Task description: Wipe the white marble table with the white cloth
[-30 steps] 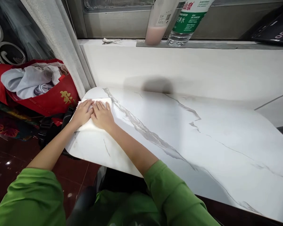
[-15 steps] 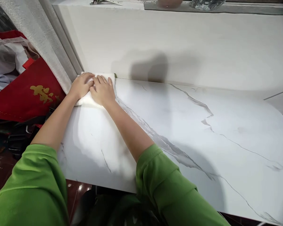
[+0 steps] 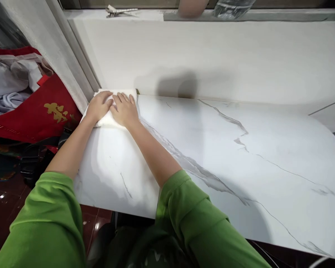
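A folded white cloth lies at the far left corner of the white marble table, against the wall. My left hand rests flat on the cloth's left part with its fingers stretched out. Beside it and touching it, my right hand presses flat on the cloth's right part, fingers spread. Both arms wear green sleeves. Most of the cloth is hidden beneath the two hands.
A red bag stuffed with grey clothes stands on the floor at the left, beside a grey curtain. On the windowsill above sit a hair clip, a pink bottle and a water bottle.
Both hands slid the cloth away from me, from near the table's left edge to the far corner by the wall. Over the last half second they barely moved.
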Demonstrator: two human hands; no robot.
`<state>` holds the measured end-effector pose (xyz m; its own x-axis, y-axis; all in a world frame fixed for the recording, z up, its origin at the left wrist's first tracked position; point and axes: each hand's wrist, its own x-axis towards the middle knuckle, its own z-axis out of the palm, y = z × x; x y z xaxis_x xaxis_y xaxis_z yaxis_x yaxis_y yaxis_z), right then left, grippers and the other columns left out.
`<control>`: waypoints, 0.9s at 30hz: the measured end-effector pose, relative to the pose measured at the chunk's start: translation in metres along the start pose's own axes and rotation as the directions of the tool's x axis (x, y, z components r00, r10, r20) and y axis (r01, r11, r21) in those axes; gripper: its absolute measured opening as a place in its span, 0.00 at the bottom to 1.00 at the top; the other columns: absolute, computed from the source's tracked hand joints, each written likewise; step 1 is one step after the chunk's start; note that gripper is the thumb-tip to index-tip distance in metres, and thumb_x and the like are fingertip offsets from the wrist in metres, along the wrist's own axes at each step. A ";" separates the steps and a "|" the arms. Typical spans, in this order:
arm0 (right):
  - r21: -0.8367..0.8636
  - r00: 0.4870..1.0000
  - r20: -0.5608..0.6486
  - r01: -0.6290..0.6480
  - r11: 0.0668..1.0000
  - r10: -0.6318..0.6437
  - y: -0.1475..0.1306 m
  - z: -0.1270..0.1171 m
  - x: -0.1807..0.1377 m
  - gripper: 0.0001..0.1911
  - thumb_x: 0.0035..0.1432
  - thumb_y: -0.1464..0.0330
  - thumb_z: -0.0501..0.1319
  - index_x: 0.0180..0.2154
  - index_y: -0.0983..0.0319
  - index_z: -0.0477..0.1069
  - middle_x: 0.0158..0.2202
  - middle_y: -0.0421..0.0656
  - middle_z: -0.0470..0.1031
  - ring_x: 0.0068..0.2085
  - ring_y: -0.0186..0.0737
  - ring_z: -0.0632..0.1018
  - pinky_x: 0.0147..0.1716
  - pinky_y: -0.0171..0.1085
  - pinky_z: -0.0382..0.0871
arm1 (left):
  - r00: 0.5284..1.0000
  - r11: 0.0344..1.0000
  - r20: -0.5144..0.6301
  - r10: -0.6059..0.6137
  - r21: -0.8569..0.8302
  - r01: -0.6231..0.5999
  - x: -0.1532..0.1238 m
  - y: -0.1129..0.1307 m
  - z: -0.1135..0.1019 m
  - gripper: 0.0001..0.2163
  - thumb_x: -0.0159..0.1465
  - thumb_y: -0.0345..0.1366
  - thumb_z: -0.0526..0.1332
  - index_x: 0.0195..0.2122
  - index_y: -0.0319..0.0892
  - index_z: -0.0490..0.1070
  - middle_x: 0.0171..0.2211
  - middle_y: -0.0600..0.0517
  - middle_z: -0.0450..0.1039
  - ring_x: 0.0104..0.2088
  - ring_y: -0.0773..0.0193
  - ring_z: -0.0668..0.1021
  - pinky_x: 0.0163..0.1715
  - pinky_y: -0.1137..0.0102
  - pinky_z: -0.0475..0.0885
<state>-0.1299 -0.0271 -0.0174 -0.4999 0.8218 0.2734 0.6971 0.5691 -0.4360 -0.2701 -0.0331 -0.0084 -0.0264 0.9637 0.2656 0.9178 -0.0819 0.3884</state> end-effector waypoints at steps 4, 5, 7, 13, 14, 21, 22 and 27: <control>-0.024 1.000 -0.007 0.019 1.000 -0.019 -0.008 -0.013 -0.044 0.26 0.65 0.69 0.48 0.62 0.70 0.60 0.66 0.54 0.59 0.67 0.49 0.58 0.67 0.52 0.41 | 1.000 0.999 -0.008 0.016 0.042 -0.016 -0.040 0.027 -0.002 0.20 0.64 0.38 0.50 0.56 0.40 0.69 0.58 0.47 0.69 0.59 0.55 0.69 0.61 0.61 0.61; -0.025 1.000 -0.009 0.029 0.999 -0.030 -0.009 -0.016 -0.057 0.26 0.65 0.69 0.48 0.62 0.70 0.60 0.66 0.53 0.59 0.67 0.48 0.58 0.67 0.52 0.41 | 1.000 0.998 -0.014 0.017 0.057 -0.016 -0.053 0.035 -0.003 0.20 0.65 0.38 0.50 0.56 0.41 0.69 0.59 0.47 0.69 0.59 0.55 0.69 0.61 0.61 0.60; -0.021 0.998 -0.009 0.061 0.998 -0.061 -0.011 -0.022 -0.082 0.26 0.65 0.69 0.48 0.62 0.69 0.61 0.66 0.52 0.60 0.67 0.48 0.59 0.67 0.51 0.42 | 1.000 0.995 -0.020 0.009 0.096 -0.007 -0.080 0.052 -0.004 0.20 0.65 0.37 0.49 0.56 0.40 0.68 0.59 0.45 0.68 0.60 0.55 0.69 0.62 0.60 0.60; 0.002 0.991 -0.012 0.135 0.991 -0.135 -0.014 -0.046 -0.161 0.25 0.65 0.70 0.48 0.61 0.66 0.62 0.65 0.50 0.61 0.66 0.45 0.60 0.67 0.50 0.44 | 0.999 0.986 -0.020 -0.036 0.161 0.039 -0.158 0.104 -0.006 0.21 0.68 0.37 0.46 0.58 0.37 0.65 0.61 0.43 0.65 0.62 0.55 0.66 0.63 0.58 0.57; 0.005 0.991 -0.008 0.137 0.991 -0.137 -0.015 -0.051 -0.173 0.25 0.65 0.70 0.48 0.61 0.66 0.62 0.65 0.50 0.61 0.66 0.45 0.60 0.67 0.50 0.44 | 0.999 0.986 -0.019 -0.040 0.162 0.043 -0.168 0.112 -0.005 0.21 0.68 0.37 0.45 0.58 0.38 0.65 0.61 0.43 0.65 0.62 0.55 0.66 0.63 0.58 0.57; 0.014 0.993 0.034 0.110 0.994 -0.111 -0.012 -0.073 -0.234 0.25 0.65 0.69 0.47 0.62 0.67 0.62 0.66 0.50 0.60 0.67 0.46 0.58 0.67 0.51 0.42 | 1.000 0.988 0.000 -0.031 0.150 0.031 -0.212 0.153 0.001 0.20 0.68 0.37 0.45 0.58 0.42 0.64 0.62 0.46 0.64 0.62 0.55 0.65 0.63 0.58 0.57; 0.015 0.994 0.043 0.101 0.995 -0.102 -0.011 -0.075 -0.237 0.25 0.65 0.69 0.47 0.62 0.66 0.61 0.66 0.50 0.59 0.67 0.46 0.58 0.67 0.51 0.41 | 0.999 0.989 0.005 -0.033 0.143 0.032 -0.213 0.157 0.002 0.20 0.68 0.37 0.45 0.58 0.42 0.64 0.61 0.46 0.65 0.62 0.55 0.65 0.63 0.57 0.57; 0.052 0.994 0.090 0.053 0.997 -0.058 -0.005 -0.084 -0.233 0.23 0.64 0.70 0.47 0.59 0.65 0.63 0.64 0.50 0.63 0.65 0.47 0.61 0.66 0.52 0.43 | 0.999 0.995 0.030 -0.012 0.102 0.009 -0.206 0.169 0.004 0.18 0.67 0.35 0.46 0.55 0.40 0.66 0.57 0.44 0.68 0.59 0.54 0.68 0.61 0.58 0.60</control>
<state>0.0261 -0.2189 -0.0074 -0.5834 0.7817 0.2202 0.6418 0.6099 -0.4649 -0.1074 -0.2445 -0.0012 -0.0258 0.9718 0.2342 0.9531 -0.0468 0.2991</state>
